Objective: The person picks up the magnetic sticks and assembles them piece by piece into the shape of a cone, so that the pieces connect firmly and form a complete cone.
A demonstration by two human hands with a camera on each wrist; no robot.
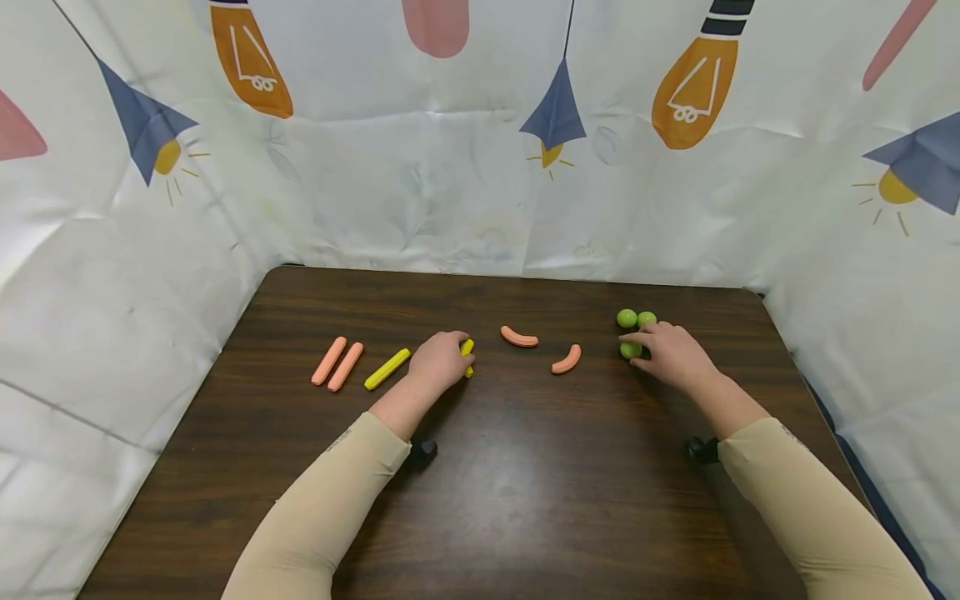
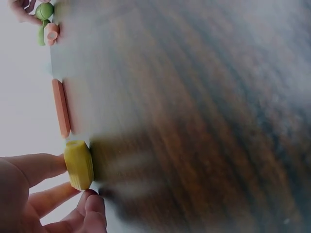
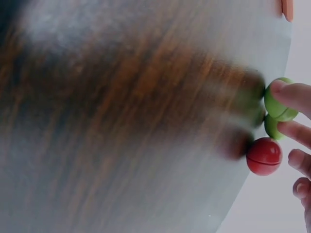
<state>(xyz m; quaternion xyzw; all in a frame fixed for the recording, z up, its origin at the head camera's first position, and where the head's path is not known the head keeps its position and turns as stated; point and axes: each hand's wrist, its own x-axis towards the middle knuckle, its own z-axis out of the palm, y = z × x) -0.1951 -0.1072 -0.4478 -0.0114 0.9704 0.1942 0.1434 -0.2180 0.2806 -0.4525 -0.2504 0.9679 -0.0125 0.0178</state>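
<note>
On the left part of the table (image 1: 487,500), two orange sticks (image 1: 328,361) lie slanted, side by side. Next comes one yellow stick (image 1: 387,369), also slanted, just beside the left hand (image 1: 438,360). This hand has its thumb and a finger closed upon a second yellow stick (image 1: 468,358), with a gap only as wide as the piece; whether it is being picked up or set down, I cannot tell. As I judge, placing this stick is the step in hand here, and the next move calls for a light grip, so that it does not roll. Between the hands lie two bent orange sticks (image 1: 519,337), well apart from both and untouched. Further right, the right hand (image 1: 671,354) pinches a green ball (image 1: 631,350) between thumb and finger; its other fingers are loosely bent and hold nothing. Two more green balls (image 1: 627,318) lie just beyond it, and a red ball (image 3: 264,156) is near the fingers in the right wrist view. Probably this ball is being arranged also, and the next move calls for a steady release, without pushing its neighbours.
</note>
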